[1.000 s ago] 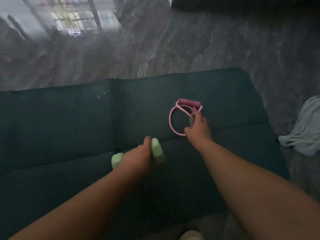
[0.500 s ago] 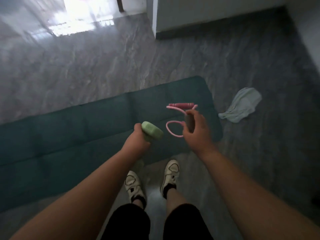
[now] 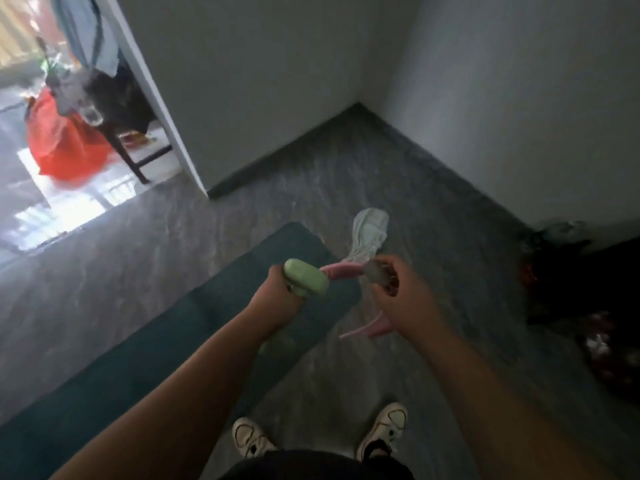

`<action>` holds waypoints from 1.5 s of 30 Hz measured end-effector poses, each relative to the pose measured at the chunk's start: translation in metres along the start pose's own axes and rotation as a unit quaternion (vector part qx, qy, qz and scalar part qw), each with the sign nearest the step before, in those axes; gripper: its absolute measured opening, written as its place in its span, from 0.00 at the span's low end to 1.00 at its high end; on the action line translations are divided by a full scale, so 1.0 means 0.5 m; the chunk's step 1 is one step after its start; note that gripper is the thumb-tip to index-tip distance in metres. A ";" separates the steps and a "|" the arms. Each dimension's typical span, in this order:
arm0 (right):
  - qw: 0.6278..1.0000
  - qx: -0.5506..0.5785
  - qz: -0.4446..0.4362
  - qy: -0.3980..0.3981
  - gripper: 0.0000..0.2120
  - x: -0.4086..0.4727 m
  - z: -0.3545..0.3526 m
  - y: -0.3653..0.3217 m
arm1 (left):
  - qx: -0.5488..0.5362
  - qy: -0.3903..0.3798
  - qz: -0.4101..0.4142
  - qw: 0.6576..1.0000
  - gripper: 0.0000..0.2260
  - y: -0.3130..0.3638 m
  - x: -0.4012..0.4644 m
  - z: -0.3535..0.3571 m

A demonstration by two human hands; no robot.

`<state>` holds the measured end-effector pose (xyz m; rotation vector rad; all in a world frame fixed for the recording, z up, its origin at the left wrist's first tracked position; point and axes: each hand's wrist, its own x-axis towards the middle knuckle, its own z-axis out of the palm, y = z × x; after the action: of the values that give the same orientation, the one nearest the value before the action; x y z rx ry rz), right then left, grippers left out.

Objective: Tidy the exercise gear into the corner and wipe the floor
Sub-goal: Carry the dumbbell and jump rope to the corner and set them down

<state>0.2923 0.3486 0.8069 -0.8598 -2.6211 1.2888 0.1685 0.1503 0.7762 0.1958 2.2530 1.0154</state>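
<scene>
My left hand (image 3: 277, 299) grips a light green dumbbell (image 3: 306, 282), its upper head pointing up and right. My right hand (image 3: 403, 299) holds the grey handle (image 3: 379, 273) of a pink resistance band (image 3: 341, 271); part of the band hangs below that hand (image 3: 369, 329). Both hands are lifted above the near end of a dark green exercise mat (image 3: 173, 341) that lies on the grey floor. A pale crumpled cloth (image 3: 369, 232) lies on the floor just past the mat. The room's corner (image 3: 358, 105) is ahead, beyond the cloth.
My white shoes (image 3: 386, 427) stand on the floor right of the mat. Dark clutter (image 3: 581, 282) sits against the right wall. At upper left, a doorway shows a red bag (image 3: 65, 143) and a dark chair (image 3: 124, 109). A white wall edge (image 3: 166, 109) juts out there.
I have stood up and lifted the dumbbell and band off the mat. The view has swung up toward the corner, and the cloth now lies straight ahead.
</scene>
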 end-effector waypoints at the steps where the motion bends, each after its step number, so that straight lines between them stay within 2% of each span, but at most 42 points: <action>1: 1.000 -0.005 0.009 0.011 0.20 0.001 -0.045 0.022 | 0.014 -0.012 0.013 1.000 0.27 0.035 0.002 0.030; 8: 0.996 0.030 0.033 0.073 0.20 -0.006 -0.379 0.215 | 0.086 -0.068 0.072 0.991 0.31 0.291 0.030 0.290; 10: 0.995 0.026 0.039 0.087 0.21 -0.006 -0.458 0.277 | 0.088 -0.068 0.096 0.989 0.31 0.359 0.042 0.357; 13: 0.992 0.036 0.057 0.108 0.20 0.004 -0.561 0.353 | 0.081 -0.069 0.118 0.987 0.25 0.451 0.058 0.437; 18: 0.989 0.042 0.073 0.118 0.21 0.045 -0.672 0.430 | 0.079 -0.040 0.132 0.987 0.30 0.544 0.096 0.510; 21: 0.991 0.038 0.077 0.106 0.18 0.093 -0.718 0.460 | 0.100 -0.025 0.139 0.985 0.31 0.582 0.139 0.529; 24: 0.990 0.029 0.075 0.114 0.22 0.167 -0.756 0.479 | 0.105 -0.016 0.126 0.986 0.32 0.620 0.207 0.538; 28: 0.991 0.034 0.080 0.100 0.18 0.301 -0.791 0.485 | 0.096 -0.013 0.125 0.987 0.26 0.693 0.320 0.545; 30: 0.992 0.033 0.084 0.090 0.18 0.387 -0.807 0.488 | 0.085 -0.018 0.133 0.987 0.24 0.734 0.399 0.544; 37: 0.991 -0.008 0.078 0.109 0.17 0.723 -0.865 0.458 | 0.092 -0.029 0.144 0.985 0.30 0.900 0.719 0.505; 40: 0.989 0.030 0.063 0.132 0.22 0.847 -0.891 0.436 | 0.084 -0.028 0.155 0.984 0.29 0.990 0.819 0.480; 43: 0.983 0.122 0.080 0.110 0.23 0.939 -0.902 0.427 | 0.089 -0.017 0.166 0.982 0.27 1.055 0.900 0.464; 45: 0.980 0.145 0.080 0.111 0.20 0.999 -0.913 0.425 | 0.087 -0.013 0.163 0.983 0.27 1.084 0.957 0.453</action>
<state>0.1160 1.0335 0.8600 -1.1055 -2.1634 1.4698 -0.1306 0.8457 0.8129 0.6681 2.3325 0.9675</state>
